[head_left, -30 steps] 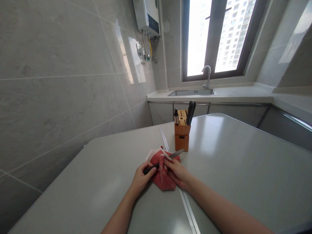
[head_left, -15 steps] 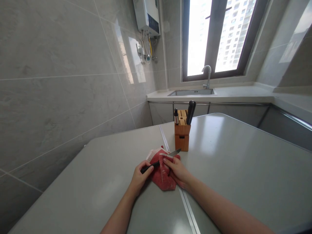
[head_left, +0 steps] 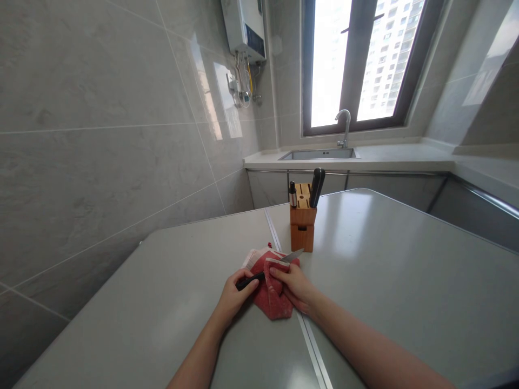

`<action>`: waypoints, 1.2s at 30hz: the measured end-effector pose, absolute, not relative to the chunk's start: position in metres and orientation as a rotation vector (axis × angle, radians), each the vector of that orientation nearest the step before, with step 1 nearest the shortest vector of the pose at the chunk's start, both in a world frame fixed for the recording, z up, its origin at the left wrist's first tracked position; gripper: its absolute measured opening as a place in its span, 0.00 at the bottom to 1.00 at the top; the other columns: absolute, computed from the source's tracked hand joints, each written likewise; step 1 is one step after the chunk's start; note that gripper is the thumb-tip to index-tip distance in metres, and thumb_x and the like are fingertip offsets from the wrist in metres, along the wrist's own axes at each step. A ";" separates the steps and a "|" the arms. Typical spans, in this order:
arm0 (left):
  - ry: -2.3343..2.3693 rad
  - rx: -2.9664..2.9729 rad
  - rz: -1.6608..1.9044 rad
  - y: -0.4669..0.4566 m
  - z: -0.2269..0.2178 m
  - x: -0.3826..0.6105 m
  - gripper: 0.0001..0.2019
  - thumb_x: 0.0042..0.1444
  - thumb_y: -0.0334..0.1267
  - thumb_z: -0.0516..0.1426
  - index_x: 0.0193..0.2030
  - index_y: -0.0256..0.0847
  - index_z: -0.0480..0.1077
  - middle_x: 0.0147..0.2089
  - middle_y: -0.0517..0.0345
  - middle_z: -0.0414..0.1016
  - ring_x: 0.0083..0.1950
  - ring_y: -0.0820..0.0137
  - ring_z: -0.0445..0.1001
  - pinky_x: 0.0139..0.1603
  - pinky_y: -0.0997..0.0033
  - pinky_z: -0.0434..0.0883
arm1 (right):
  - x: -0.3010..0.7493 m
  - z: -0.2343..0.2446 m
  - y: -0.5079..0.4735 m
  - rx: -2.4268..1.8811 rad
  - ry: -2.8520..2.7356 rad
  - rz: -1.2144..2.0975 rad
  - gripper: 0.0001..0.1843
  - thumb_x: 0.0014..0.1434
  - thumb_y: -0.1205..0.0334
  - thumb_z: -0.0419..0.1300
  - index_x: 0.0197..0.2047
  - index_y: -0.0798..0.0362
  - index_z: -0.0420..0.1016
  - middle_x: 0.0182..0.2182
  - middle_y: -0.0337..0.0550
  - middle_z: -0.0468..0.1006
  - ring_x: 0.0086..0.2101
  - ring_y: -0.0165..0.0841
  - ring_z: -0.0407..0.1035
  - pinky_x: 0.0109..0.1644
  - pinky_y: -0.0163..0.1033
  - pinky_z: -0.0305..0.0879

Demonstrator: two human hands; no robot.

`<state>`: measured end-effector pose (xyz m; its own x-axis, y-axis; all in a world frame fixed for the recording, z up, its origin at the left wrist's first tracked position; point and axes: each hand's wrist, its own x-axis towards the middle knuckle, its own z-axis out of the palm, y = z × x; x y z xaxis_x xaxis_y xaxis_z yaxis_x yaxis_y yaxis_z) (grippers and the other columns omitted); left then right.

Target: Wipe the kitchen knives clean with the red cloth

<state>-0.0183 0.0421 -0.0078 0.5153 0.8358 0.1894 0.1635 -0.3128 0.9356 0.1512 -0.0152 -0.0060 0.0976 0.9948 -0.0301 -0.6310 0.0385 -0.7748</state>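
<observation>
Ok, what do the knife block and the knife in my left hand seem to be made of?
The knife block looks like varnished bamboo or similar wood, showing grain. The knife's handle seems matte black plastic; its blade, steel, from its grey sheen.

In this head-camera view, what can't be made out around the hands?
Head view:
- Knife: its middle is hidden by the right hand and the red piece.
- Pale sheet: mostly hidden by the red piece.
- Red piece: too small to tell its material.
- Knife block: its walls hide any blades.

Your left forearm (head_left: 198, 359) and right forearm (head_left: 365, 346) are bare, slim and smooth, tapering to narrow wrists. Your left hand (head_left: 235, 296) and right hand (head_left: 297, 287) look slender too
</observation>
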 end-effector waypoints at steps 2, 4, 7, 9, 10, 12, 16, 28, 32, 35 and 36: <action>0.837 1.792 0.860 0.042 -0.007 -0.018 0.13 0.51 0.46 0.59 0.28 0.37 0.65 0.25 0.63 0.62 0.29 0.74 0.58 0.29 0.77 0.55 | 0.151 -0.006 -0.015 -0.729 -0.625 1.373 0.17 0.42 0.60 0.70 0.35 0.58 0.74 0.30 0.44 0.78 0.30 0.33 0.71 0.37 0.39 0.67; 0.832 1.806 0.860 0.041 -0.006 -0.018 0.13 0.51 0.46 0.59 0.28 0.37 0.66 0.25 0.62 0.62 0.29 0.74 0.59 0.29 0.77 0.56 | 0.151 -0.006 -0.014 -0.722 -0.627 1.367 0.17 0.42 0.60 0.70 0.35 0.58 0.74 0.30 0.43 0.78 0.31 0.34 0.71 0.39 0.39 0.67; 0.827 1.816 0.852 0.041 -0.006 -0.017 0.13 0.51 0.46 0.59 0.28 0.36 0.66 0.26 0.61 0.64 0.29 0.73 0.60 0.30 0.77 0.56 | 0.151 -0.006 -0.015 -0.719 -0.627 1.371 0.17 0.42 0.60 0.70 0.35 0.57 0.74 0.31 0.44 0.79 0.33 0.35 0.72 0.40 0.40 0.67; 0.833 1.809 0.851 0.041 -0.007 -0.017 0.14 0.50 0.46 0.60 0.28 0.37 0.67 0.25 0.62 0.64 0.28 0.73 0.60 0.29 0.77 0.56 | 0.150 -0.006 -0.015 -0.721 -0.622 1.375 0.17 0.42 0.60 0.70 0.35 0.57 0.74 0.31 0.44 0.79 0.32 0.35 0.72 0.39 0.40 0.67; 0.836 1.803 0.857 0.041 -0.007 -0.017 0.14 0.49 0.46 0.60 0.28 0.37 0.67 0.25 0.62 0.64 0.28 0.73 0.60 0.29 0.77 0.56 | 0.150 -0.006 -0.015 -0.720 -0.620 1.373 0.17 0.42 0.60 0.70 0.35 0.57 0.74 0.30 0.44 0.79 0.32 0.35 0.72 0.39 0.40 0.67; 0.835 1.792 0.879 0.041 -0.008 -0.016 0.14 0.49 0.46 0.60 0.27 0.37 0.66 0.24 0.62 0.64 0.27 0.73 0.60 0.28 0.77 0.56 | 0.150 -0.006 -0.015 -0.718 -0.614 1.362 0.17 0.42 0.59 0.70 0.35 0.57 0.75 0.30 0.44 0.79 0.31 0.34 0.72 0.38 0.39 0.67; 0.827 1.797 0.902 0.042 -0.009 -0.016 0.13 0.49 0.45 0.61 0.25 0.37 0.66 0.23 0.63 0.64 0.27 0.74 0.60 0.28 0.78 0.56 | 0.150 -0.008 -0.014 -0.728 -0.605 1.332 0.17 0.42 0.60 0.70 0.35 0.57 0.75 0.30 0.44 0.79 0.30 0.33 0.72 0.37 0.39 0.68; 0.901 1.779 0.954 0.040 -0.006 -0.016 0.13 0.48 0.45 0.60 0.24 0.37 0.68 0.24 0.62 0.66 0.28 0.72 0.62 0.30 0.77 0.57 | 0.150 -0.009 -0.013 -0.757 -0.601 1.307 0.18 0.41 0.57 0.70 0.34 0.57 0.75 0.28 0.43 0.78 0.27 0.31 0.70 0.33 0.36 0.67; 0.906 1.783 0.953 0.040 -0.006 -0.016 0.13 0.49 0.46 0.60 0.24 0.37 0.69 0.24 0.61 0.66 0.29 0.72 0.62 0.30 0.77 0.58 | 0.150 -0.009 -0.013 -0.755 -0.606 1.319 0.18 0.42 0.57 0.70 0.35 0.57 0.75 0.28 0.42 0.78 0.27 0.32 0.70 0.33 0.37 0.67; 0.919 1.771 0.958 0.040 -0.005 -0.016 0.14 0.49 0.47 0.60 0.24 0.37 0.69 0.24 0.61 0.67 0.29 0.71 0.62 0.31 0.76 0.58 | 0.150 -0.009 -0.013 -0.766 -0.599 1.319 0.17 0.42 0.57 0.70 0.34 0.57 0.75 0.28 0.43 0.78 0.28 0.32 0.71 0.35 0.38 0.67; 0.924 1.765 0.959 0.040 -0.004 -0.016 0.14 0.49 0.47 0.60 0.24 0.37 0.69 0.24 0.61 0.66 0.29 0.71 0.62 0.31 0.76 0.58 | 0.150 -0.009 -0.013 -0.767 -0.598 1.323 0.18 0.42 0.57 0.70 0.34 0.57 0.75 0.28 0.43 0.78 0.29 0.33 0.71 0.35 0.38 0.67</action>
<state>-0.0156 0.0402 -0.0044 0.4208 0.8806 0.2180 0.1850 -0.3186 0.9297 0.1497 -0.0130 -0.0086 0.1630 0.9858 -0.0401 -0.6215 0.0710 -0.7802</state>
